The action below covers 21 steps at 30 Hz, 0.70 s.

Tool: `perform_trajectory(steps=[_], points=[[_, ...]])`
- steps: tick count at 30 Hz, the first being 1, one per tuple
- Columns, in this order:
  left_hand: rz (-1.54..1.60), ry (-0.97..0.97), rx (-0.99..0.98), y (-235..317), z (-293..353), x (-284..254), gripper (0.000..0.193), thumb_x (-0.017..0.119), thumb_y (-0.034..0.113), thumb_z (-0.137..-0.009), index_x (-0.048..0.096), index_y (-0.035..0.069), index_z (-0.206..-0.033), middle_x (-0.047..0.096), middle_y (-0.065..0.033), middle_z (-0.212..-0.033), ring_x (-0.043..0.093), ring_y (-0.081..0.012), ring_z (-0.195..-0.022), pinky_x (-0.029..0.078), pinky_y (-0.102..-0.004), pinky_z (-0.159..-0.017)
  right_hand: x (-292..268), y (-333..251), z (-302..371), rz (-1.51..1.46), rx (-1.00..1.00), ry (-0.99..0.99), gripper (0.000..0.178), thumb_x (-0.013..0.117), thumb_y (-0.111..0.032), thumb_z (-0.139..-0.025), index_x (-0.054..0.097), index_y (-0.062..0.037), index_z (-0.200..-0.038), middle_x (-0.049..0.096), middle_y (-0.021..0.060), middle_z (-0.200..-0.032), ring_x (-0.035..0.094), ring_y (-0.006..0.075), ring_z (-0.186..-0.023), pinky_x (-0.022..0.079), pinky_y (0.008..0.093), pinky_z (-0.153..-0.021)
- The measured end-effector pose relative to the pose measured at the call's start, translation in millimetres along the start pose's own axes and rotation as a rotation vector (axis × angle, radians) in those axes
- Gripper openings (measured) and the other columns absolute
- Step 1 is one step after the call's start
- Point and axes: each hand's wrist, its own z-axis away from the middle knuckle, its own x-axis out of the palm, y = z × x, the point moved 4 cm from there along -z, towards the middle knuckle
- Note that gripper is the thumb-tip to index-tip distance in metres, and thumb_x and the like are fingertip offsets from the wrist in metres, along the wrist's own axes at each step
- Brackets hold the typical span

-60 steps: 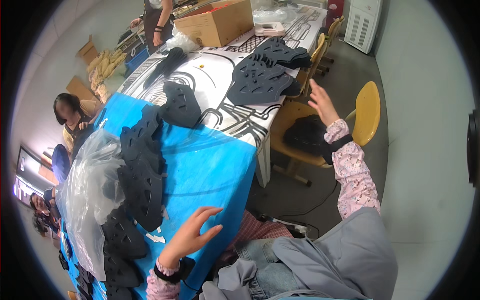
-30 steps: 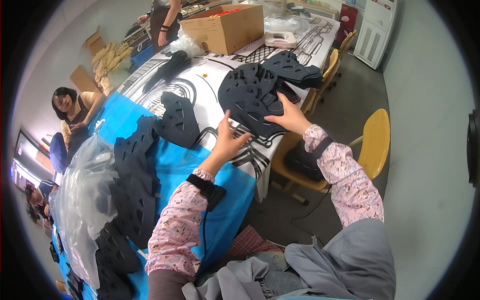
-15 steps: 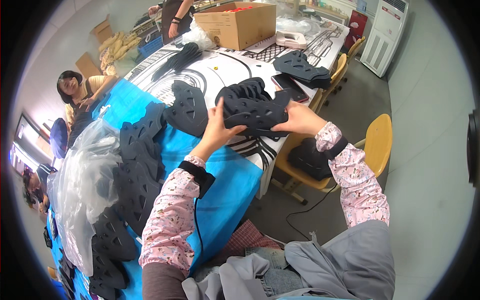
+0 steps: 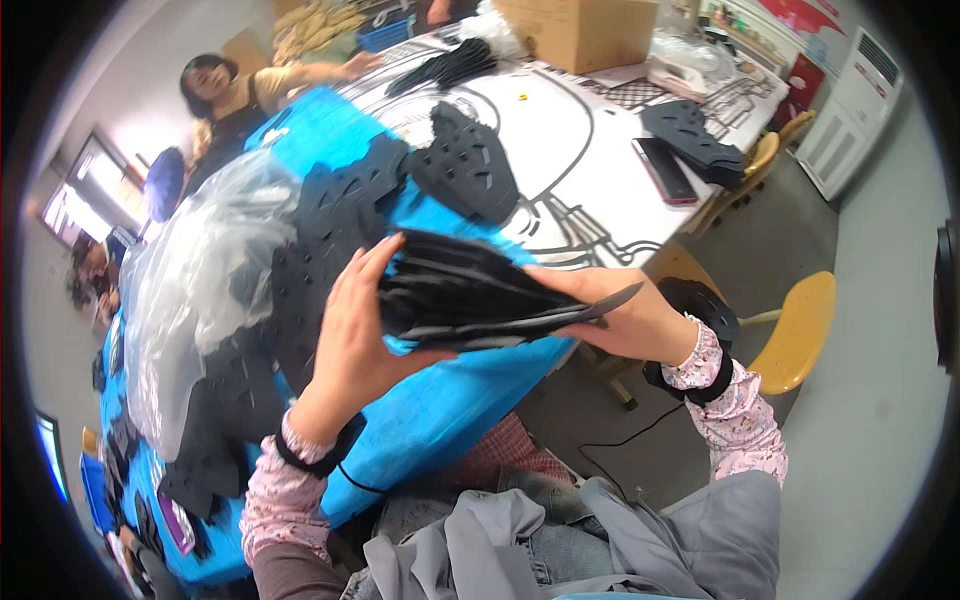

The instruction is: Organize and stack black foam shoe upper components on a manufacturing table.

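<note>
A stack of thin black moulded pads [image 4: 455, 290] is held edge-on above the near table edge. My left hand [image 4: 345, 345] grips its left end, thumb below and fingers up the side. My right hand [image 4: 640, 312] pinches the narrow right end, where the layers come together. Just beyond the stack, more black pads with cut-out holes [image 4: 465, 165] lie where the blue cover [image 4: 420, 415] meets the white printed sheet. A long overlapping row of similar pads [image 4: 310, 280] runs down the left of the cover, beside my left hand.
Clear plastic bags [image 4: 210, 270] lie left of the row. A phone [image 4: 664, 170] and another pad pile [image 4: 695, 140] are at the right table edge. Farther back are a black strip bundle [image 4: 445, 66] and a cardboard box [image 4: 575, 35]. Yellow chairs [image 4: 795, 325] stand right; a person [image 4: 240, 105] is across the table.
Both hands have brought the stack off the white sheet, nearer to me, and tipped it so its layered edges show. My view has shifted left. The person across has stretched an arm over the table.
</note>
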Motion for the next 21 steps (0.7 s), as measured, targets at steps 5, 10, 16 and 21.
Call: perform_trajectory(steps=[5,10,16,21], points=[[0.016,0.061,-0.144,-16.6,60.5,-11.5,0.116,0.09,0.025,-0.048,0.026,0.002,-0.141,0.032,-0.0222,-0.144,0.031,-0.0381,-0.134,0.027,-0.0456,-0.11,46.5,7.9,-37.4,-0.074,-0.065,-0.303,0.059,0.075,-0.008,-0.071,0.055,-0.011,-0.126,0.065,0.0118,-0.106,0.063,0.0276,-0.089,0.05,0.0329,-0.077],[0.256,-0.11,-0.195,-33.8,57.1,-4.5,0.119,0.088,0.029,-0.054,0.016,0.004,-0.146,0.036,-0.0223,-0.138,0.037,-0.0395,-0.129,0.023,-0.0463,-0.111,50.2,7.9,-44.3,-0.04,-0.162,-0.226,0.07,0.081,-0.015,-0.064,0.052,-0.0059,-0.127,0.062,0.0108,-0.113,0.061,0.0308,-0.095,0.048,0.0352,-0.082],[0.209,-0.097,-0.197,-20.0,55.0,2.7,0.09,0.084,0.019,-0.059,0.037,0.004,-0.134,0.046,-0.0176,-0.118,0.057,-0.0344,-0.101,0.05,-0.0389,-0.087,30.9,29.7,-10.1,0.052,0.127,-0.06,0.096,0.078,-0.045,-0.067,0.033,-0.0006,-0.139,0.046,0.0185,-0.134,0.046,0.0327,-0.12,0.031,0.0398,-0.104],[0.226,-0.199,-0.216,-12.8,54.8,2.9,0.09,0.083,0.013,-0.059,0.037,0.002,-0.135,0.051,-0.0171,-0.127,0.055,-0.0302,-0.114,0.045,-0.0363,-0.095,24.1,-12.8,23.0,0.726,-0.306,0.547,0.08,0.044,-0.062,-0.088,0.042,0.0033,-0.134,0.038,0.0226,-0.14,0.038,0.0336,-0.13,0.026,0.0433,-0.108]])
